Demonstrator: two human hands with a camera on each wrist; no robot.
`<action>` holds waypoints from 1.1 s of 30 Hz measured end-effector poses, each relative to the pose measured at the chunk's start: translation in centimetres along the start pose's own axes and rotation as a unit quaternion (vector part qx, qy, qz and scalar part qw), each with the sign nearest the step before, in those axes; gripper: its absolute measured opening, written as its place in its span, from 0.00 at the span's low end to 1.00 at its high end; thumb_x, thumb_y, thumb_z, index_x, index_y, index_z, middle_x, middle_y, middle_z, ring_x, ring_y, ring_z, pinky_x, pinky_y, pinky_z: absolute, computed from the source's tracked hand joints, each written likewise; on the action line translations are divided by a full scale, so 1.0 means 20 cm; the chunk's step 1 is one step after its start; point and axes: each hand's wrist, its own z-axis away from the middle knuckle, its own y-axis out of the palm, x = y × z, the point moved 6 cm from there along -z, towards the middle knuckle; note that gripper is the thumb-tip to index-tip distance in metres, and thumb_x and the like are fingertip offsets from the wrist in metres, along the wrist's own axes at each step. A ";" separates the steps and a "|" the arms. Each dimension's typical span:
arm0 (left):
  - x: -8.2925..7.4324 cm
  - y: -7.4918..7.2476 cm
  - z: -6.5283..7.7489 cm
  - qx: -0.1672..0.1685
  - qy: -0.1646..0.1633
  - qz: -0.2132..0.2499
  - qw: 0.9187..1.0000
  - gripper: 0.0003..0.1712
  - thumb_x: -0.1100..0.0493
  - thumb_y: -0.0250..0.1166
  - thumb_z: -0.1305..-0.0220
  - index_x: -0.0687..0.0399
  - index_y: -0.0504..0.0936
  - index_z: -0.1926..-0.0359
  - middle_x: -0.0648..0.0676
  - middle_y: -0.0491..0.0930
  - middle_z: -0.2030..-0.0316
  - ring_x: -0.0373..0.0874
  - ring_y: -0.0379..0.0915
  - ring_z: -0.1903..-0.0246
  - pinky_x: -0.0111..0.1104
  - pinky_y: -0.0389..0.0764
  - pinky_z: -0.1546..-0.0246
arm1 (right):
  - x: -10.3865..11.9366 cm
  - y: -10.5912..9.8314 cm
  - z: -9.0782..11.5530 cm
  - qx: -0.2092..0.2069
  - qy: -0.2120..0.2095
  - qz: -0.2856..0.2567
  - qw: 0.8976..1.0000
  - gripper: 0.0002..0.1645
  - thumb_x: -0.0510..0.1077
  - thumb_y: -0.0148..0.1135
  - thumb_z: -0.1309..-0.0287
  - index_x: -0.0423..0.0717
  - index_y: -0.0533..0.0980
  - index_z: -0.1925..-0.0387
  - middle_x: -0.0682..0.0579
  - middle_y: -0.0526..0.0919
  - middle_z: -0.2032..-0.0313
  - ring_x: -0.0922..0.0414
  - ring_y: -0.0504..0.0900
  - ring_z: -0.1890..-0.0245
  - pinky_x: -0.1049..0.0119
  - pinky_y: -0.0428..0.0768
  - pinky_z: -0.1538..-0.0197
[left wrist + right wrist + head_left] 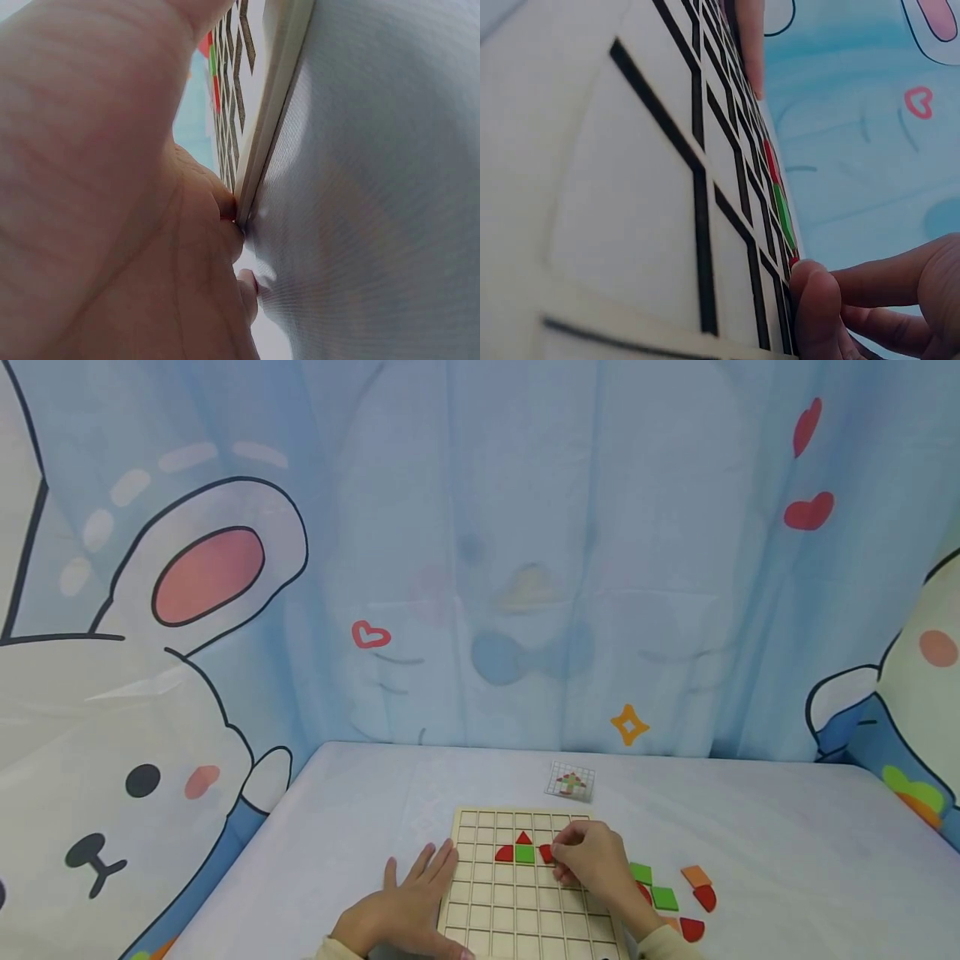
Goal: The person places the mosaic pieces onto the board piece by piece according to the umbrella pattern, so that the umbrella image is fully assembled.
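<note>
A wooden grid board (504, 920) lies on the white-covered table. On it a green square (524, 854) has a red triangle (523, 838) above it and a red quarter-circle piece (506, 854) on its left. My right hand (598, 864) pinches another red quarter-circle piece (545, 853) between thumb and forefinger, just right of the green square. The fingertips partly cover that piece. My left hand (408, 906) is spread along the board's left edge, and in the left wrist view its fingers touch the board's side (259, 142).
Right of the board lie loose pieces: green squares (664, 898), an orange piece (695, 876) and red rounded pieces (692, 930). My right forearm covers some of them. Behind the board is a small pattern card (570, 782). A blue printed curtain (525, 693) hangs beyond the table.
</note>
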 end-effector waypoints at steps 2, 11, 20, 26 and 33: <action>0.02 0.01 -0.02 0.003 0.004 0.000 1.000 0.79 0.20 0.72 0.46 0.54 0.39 0.12 0.52 0.32 0.13 0.55 0.26 0.16 0.76 0.34 0.30 | 0.00 0.00 0.00 -0.002 -0.008 0.008 1.000 0.07 0.28 0.67 0.36 0.37 0.82 0.70 0.48 0.82 0.81 0.55 0.83 0.82 0.63 0.83 0.77; 0.10 0.07 -0.08 -0.024 0.019 0.008 1.000 0.83 0.13 0.69 0.52 0.53 0.41 0.12 0.53 0.33 0.13 0.57 0.27 0.16 0.79 0.34 0.32 | 0.01 0.02 0.02 0.014 -0.029 0.036 0.999 0.09 0.29 0.67 0.35 0.40 0.81 0.72 0.49 0.80 0.83 0.55 0.81 0.82 0.63 0.82 0.76; 0.12 0.09 -0.09 -0.034 0.026 0.009 0.999 0.83 0.11 0.66 0.54 0.51 0.42 0.12 0.51 0.34 0.13 0.56 0.28 0.16 0.79 0.34 0.32 | 0.01 0.02 0.02 0.019 -0.043 0.054 0.997 0.09 0.29 0.67 0.36 0.41 0.81 0.72 0.50 0.79 0.83 0.55 0.80 0.83 0.63 0.82 0.75; 0.11 0.09 -0.09 -0.033 0.025 0.013 0.999 0.83 0.12 0.68 0.54 0.51 0.42 0.12 0.51 0.33 0.13 0.56 0.27 0.16 0.79 0.32 0.32 | 0.01 0.02 0.02 0.019 -0.051 0.062 0.997 0.09 0.29 0.67 0.36 0.41 0.81 0.72 0.51 0.79 0.84 0.55 0.80 0.83 0.63 0.81 0.75; 0.11 0.09 -0.09 -0.032 0.019 0.017 0.999 0.83 0.12 0.69 0.54 0.52 0.43 0.12 0.52 0.35 0.13 0.56 0.28 0.16 0.78 0.33 0.32 | 0.01 0.02 0.01 0.026 -0.041 0.061 0.997 0.08 0.30 0.68 0.35 0.41 0.82 0.71 0.50 0.80 0.83 0.55 0.81 0.82 0.61 0.82 0.75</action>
